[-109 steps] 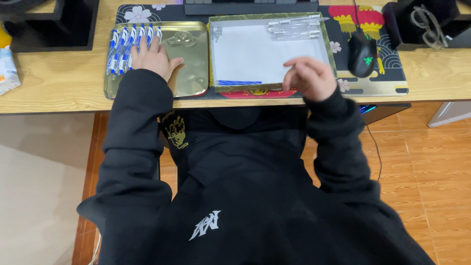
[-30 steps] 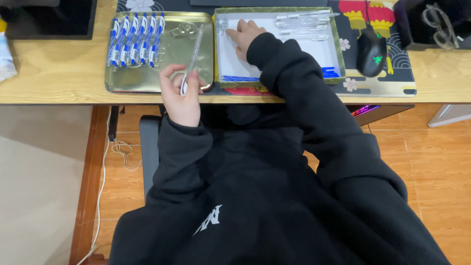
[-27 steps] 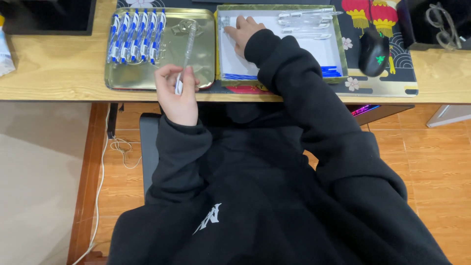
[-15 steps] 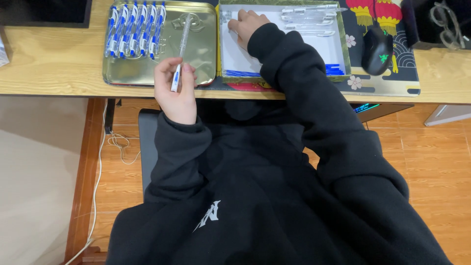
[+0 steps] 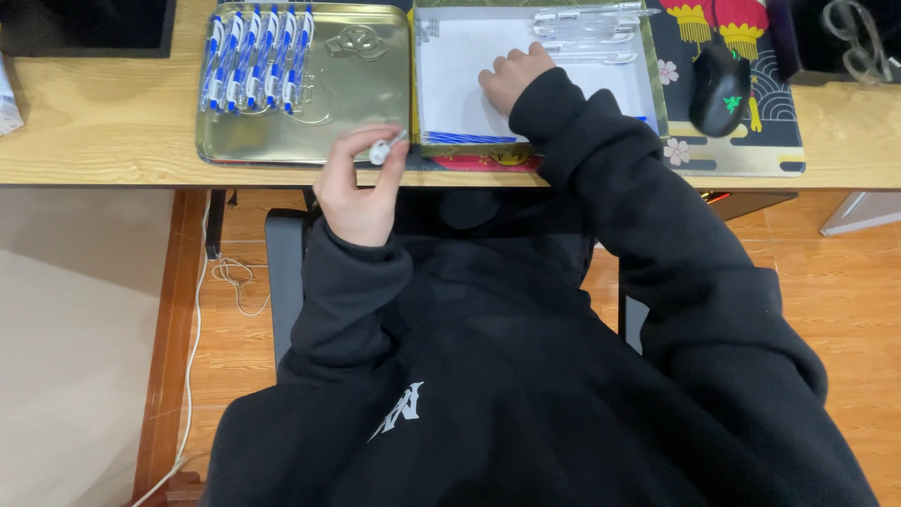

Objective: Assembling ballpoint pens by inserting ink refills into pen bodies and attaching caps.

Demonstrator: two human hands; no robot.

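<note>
Wooden bench (image 5: pixel 103 122) is running across the top of the view, near edge facing the person in the black hoodie.

Patterned desk mat (image 5: pixel 751 155) is lying at the bench's right part, reaching the near edge, with a black mouse (image 5: pixel 718 89) sitting on it.

Gold tin lid (image 5: pixel 357 103) is lying left of centre, close to the near edge. A row of blue-and-white pens (image 5: pixel 255 58) is lying side by side in its far-left corner.

Gold tin box (image 5: pixel 450 66) with a white lining is sitting just right of the lid, touching it or nearly so. Clear pen barrels (image 5: pixel 587 33) are lying along its far side; blue refills (image 5: pixel 465 138) are lying along its near edge.

Right hand (image 5: pixel 511 77) is resting inside the box, fingers curled down onto the white lining; cannot tell whether they are gripping anything.

Left hand (image 5: pixel 361 183) is hovering over the bench's near edge, just below the lid's near-right corner. Thumb and index fingers are pinching a small white pen part (image 5: pixel 380 150), the other fingers loosely curled. The part is sitting at the fingertips, over the lid's near rim.
</note>
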